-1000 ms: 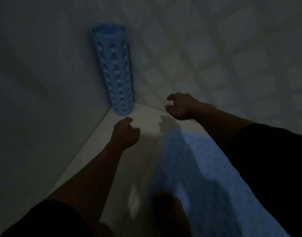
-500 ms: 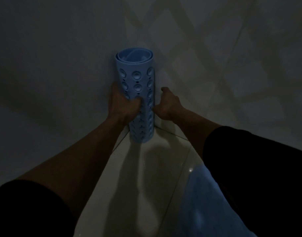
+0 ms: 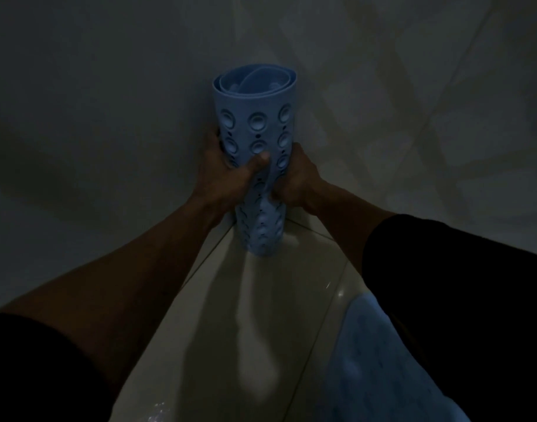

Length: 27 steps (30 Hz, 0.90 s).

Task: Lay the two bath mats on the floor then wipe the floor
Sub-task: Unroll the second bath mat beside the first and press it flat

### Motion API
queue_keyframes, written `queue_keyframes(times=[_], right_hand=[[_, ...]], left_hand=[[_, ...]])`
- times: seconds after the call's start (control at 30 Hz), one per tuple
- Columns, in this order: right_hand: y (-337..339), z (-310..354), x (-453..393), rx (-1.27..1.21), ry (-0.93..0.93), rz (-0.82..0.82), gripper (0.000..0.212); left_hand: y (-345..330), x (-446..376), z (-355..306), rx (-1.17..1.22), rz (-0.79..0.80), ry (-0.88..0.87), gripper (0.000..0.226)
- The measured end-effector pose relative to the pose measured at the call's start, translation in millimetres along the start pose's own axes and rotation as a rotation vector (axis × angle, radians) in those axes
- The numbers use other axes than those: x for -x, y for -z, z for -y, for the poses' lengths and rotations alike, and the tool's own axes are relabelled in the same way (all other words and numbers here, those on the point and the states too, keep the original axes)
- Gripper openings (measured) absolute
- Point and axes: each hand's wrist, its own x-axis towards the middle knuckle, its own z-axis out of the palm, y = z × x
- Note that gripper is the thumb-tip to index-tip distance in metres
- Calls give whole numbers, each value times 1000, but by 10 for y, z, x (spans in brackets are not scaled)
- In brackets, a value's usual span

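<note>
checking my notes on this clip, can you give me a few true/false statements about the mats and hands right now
1. Both hands grip the rolled blue mat. True: the left hand and right hand wrap around its middle.
2. The rolled mat lies flat on the floor. False: it stands upright in the corner where the two walls meet.
3. A second mat already lies spread on the floor. True: it shows at lower right.
4. The rolled mat has a smooth plain surface. False: round suction cups and small holes cover it.
5. The right hand rests on the spread mat. False: it holds the rolled mat.
</note>
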Motion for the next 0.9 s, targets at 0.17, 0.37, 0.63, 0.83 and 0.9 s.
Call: queue_keyframes(times=[0.17, 0.37, 0.63, 0.83, 0.9], right_hand=[[280, 168, 357, -9, 51, 58, 54], [727, 400, 872, 23, 18, 161, 63], [1546, 597, 1689, -111, -124, 18, 71], [2574, 603, 2608, -117, -242, -199, 77], [2909, 573, 2935, -126, -287, -292, 74]], left_hand=[[21, 191, -161, 54, 16, 20, 62], [-130, 444, -665, 57, 28, -19, 44], [-615, 827, -1443, 114, 61, -127, 62], [-1411, 1256, -2142, 345, 150, -175, 57], [-1759, 1419, -2365, 430, 194, -162, 53]])
